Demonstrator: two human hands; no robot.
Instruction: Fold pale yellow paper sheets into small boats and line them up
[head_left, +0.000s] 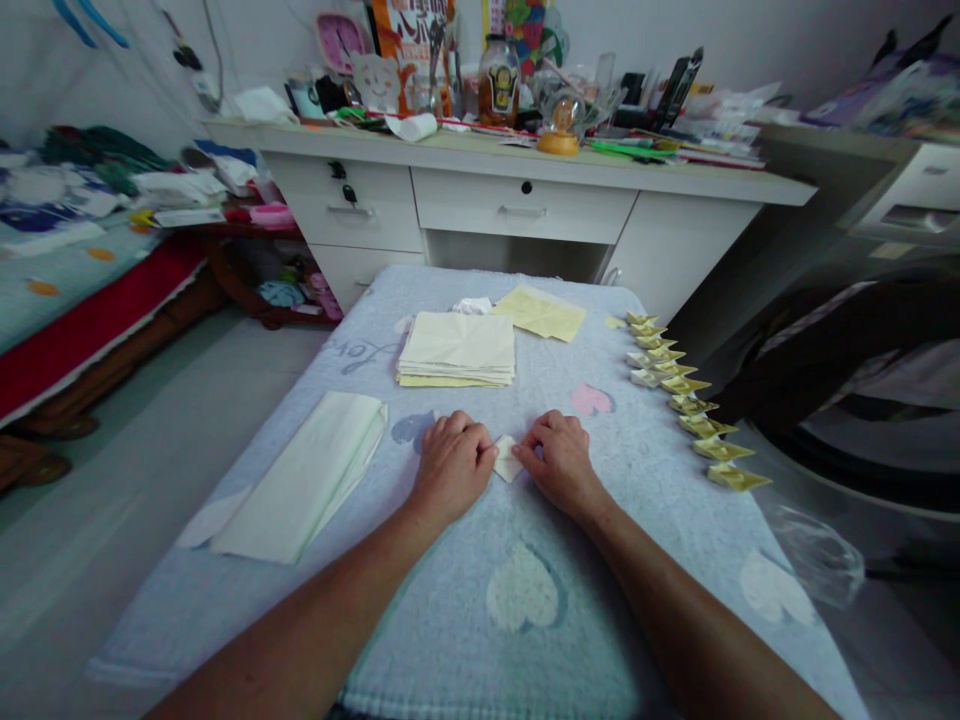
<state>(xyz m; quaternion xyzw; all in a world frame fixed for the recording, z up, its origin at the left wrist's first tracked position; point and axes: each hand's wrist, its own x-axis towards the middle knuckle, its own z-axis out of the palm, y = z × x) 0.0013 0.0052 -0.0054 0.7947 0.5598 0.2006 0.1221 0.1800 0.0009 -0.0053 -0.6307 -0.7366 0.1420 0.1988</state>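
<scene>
A small folded piece of cream paper (507, 461) lies on the cloth-covered table between my two hands. My left hand (457, 453) is closed, its thumb and finger pinching the paper's left corner. On the opposite side, my right hand (556, 452) grips the right part in the same kind of pinch. Beyond the hands sits a stack of cream and yellow paper sheets (457, 345). Behind it to the right lie loose yellow sheets (544, 312). Several folded paper boats (705, 427) form a row along the table's right edge.
A thick folded bundle of pale paper (300, 480) lies at the left of the table (420, 610). Crumpled white paper (472, 306) is behind the stack. A white desk (525, 205) with cluttered top stands beyond, a bed (82, 270) at left, a washing machine (915, 215) at right.
</scene>
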